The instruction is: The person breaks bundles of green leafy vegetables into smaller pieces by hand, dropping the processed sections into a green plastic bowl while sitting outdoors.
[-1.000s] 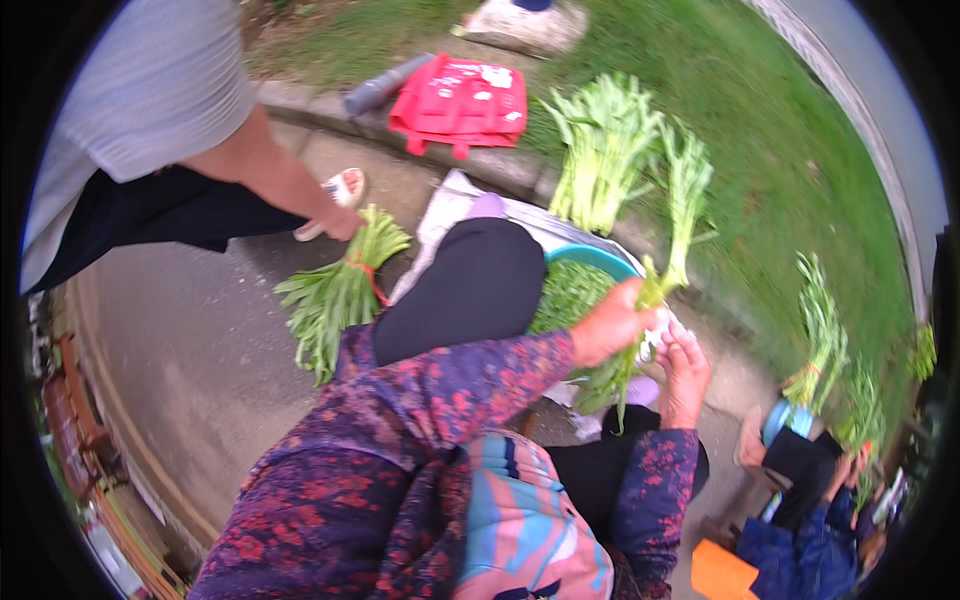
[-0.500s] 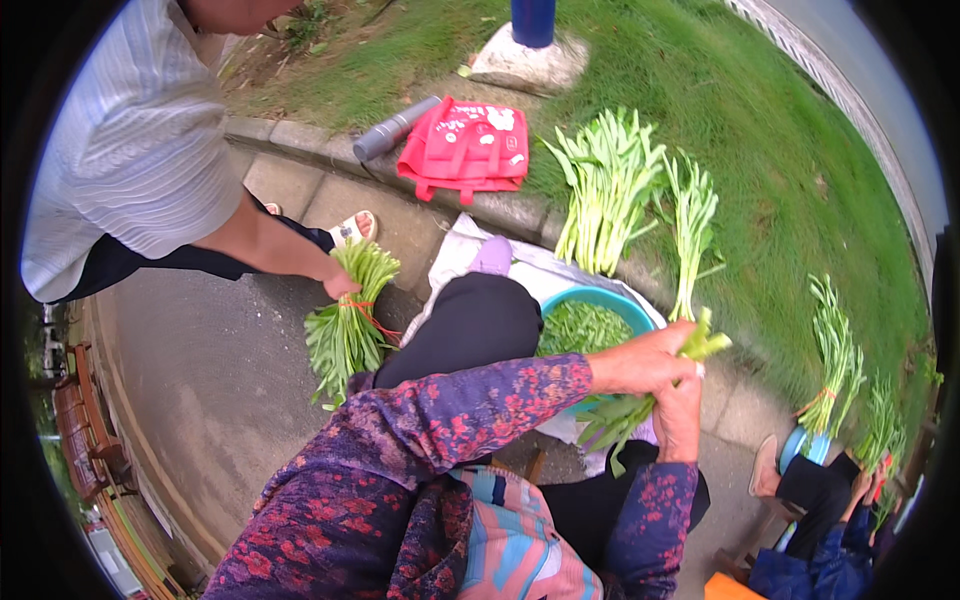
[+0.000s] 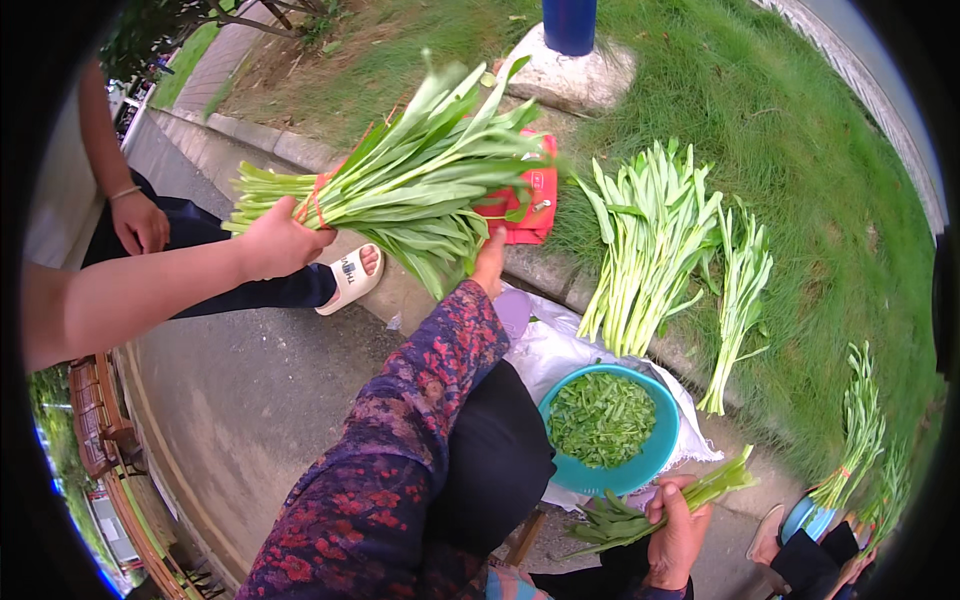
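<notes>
A large bundle of long-leaved greens [image 3: 430, 180], bound with a red tie, is held up at the stem end by another person's hand [image 3: 283, 240]. My left hand [image 3: 489, 262] reaches up against its leafy end; the leaves hide my fingers. In my right hand [image 3: 680, 535], low on the right, is a small bunch of leafy greens [image 3: 722, 480], its stems pointing right and its leaves left. The fingers are wrapped round it. Beside that hand stands a turquoise basin [image 3: 668, 440] containing chopped greens [image 3: 600, 415].
White sheeting [image 3: 548, 345] lies under the basin. Loose greens [image 3: 650, 240] rest along the kerb and grass. A red bag [image 3: 543, 205] sits behind the raised bundle, near a blue post [image 3: 569, 25]. The other person's sandalled foot [image 3: 352, 280] is at left; another person sits far right.
My left hand has left the small bunch and moved up and left to the large bundle. The other person has raised that bundle from near the ground. My right hand has lowered.
</notes>
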### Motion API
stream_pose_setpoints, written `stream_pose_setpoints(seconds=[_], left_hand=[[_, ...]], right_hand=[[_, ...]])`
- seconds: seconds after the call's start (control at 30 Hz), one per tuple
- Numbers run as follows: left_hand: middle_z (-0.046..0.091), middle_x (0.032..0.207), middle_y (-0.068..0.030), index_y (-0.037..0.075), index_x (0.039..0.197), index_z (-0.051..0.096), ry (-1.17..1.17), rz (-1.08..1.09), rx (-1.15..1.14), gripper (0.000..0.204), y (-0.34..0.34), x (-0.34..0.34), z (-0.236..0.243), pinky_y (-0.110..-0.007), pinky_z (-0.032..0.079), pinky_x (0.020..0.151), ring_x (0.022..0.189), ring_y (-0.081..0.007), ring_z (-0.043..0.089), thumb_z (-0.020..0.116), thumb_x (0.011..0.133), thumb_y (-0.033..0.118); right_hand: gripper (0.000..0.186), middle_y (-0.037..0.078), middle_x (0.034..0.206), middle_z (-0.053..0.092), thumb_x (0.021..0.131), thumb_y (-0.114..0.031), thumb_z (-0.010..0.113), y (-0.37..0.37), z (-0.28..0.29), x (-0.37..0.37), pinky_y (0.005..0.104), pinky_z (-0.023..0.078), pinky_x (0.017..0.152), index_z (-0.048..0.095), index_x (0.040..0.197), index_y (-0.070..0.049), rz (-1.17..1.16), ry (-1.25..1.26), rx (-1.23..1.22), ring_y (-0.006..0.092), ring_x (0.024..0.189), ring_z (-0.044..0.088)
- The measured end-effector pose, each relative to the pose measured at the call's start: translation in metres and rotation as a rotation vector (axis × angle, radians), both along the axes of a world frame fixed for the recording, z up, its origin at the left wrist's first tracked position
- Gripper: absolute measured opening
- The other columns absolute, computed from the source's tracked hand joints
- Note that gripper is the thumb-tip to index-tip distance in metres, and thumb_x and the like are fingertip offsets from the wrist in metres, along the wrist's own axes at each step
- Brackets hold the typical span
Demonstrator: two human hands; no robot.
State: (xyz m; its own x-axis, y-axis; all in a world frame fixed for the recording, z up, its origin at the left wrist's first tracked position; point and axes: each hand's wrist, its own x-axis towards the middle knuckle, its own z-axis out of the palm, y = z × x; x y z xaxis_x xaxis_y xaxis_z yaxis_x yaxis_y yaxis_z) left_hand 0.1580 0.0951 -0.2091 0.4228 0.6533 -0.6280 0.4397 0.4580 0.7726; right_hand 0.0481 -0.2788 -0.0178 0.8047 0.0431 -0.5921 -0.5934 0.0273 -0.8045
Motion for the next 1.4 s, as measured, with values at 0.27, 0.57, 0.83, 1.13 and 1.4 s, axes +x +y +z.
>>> stream_pose_setpoints(seconds=[0.27,0.57,0.83,1.13,1.4], left_hand=[[0.053,0.092,-0.0081,-0.004,0.117,0.045,-0.024,-0.733,0.428,0.058,-0.031,-0.079,-0.08,-0.03,0.046,0.075,0.083,-0.0156,0.054,0.074,0.076,0.025],[0.058,0.087,-0.0054,0.001,0.107,0.057,-0.161,0.427,-0.111,0.044,0.073,-0.005,-0.084,-0.031,0.048,0.059,0.067,-0.0179,0.056,0.071,0.081,0.034],[0.056,0.117,-0.0135,-0.001,0.122,0.046,-0.443,0.424,-0.271,0.041,0.116,0.017,-0.077,-0.043,0.052,0.085,0.101,-0.0265,0.059,0.061,0.087,0.014],[0.062,0.103,-0.0111,-0.004,0.107,0.056,-0.189,0.354,0.413,0.025,0.182,0.032,-0.016,-0.035,0.05,0.076,0.085,-0.0203,0.061,0.059,0.085,0.007],[0.054,0.088,-0.0021,0.003,0.103,0.054,0.038,0.293,1.016,0.017,0.171,-0.113,-0.112,-0.027,0.043,0.067,0.073,-0.0124,0.051,0.054,0.088,0.011]], right_hand=[[0.017,0.004,0.062,0.051,0.086,-0.015,0.06,0.01,-0.008,0.014,0.0227,0.036,0.049,0.057,0.092,0.001,-0.014,0.059,-0.024,0.0104,0.05,0.043],[0.016,0.005,0.062,0.051,0.086,-0.012,0.06,0.02,-0.003,0.011,0.0231,0.036,0.049,0.056,0.094,0.001,0.004,0.039,0.004,0.0105,0.049,0.044],[0.016,0.005,0.067,0.052,0.086,-0.011,0.06,0.024,-0.002,0.02,0.0224,0.038,0.053,0.057,0.096,0.001,0.017,0.091,-0.001,0.0107,0.054,0.046],[0.016,0.004,0.062,0.05,0.086,-0.012,0.06,0.036,-0.008,0.025,0.0231,0.037,0.05,0.057,0.094,0.002,0.039,0.077,-0.044,0.0104,0.049,0.044],[0.013,0.004,0.064,0.05,0.087,-0.009,0.056,0.041,-0.009,0.021,0.0236,0.037,0.052,0.058,0.094,0.002,0.032,0.062,0.066,0.0102,0.053,0.045]])
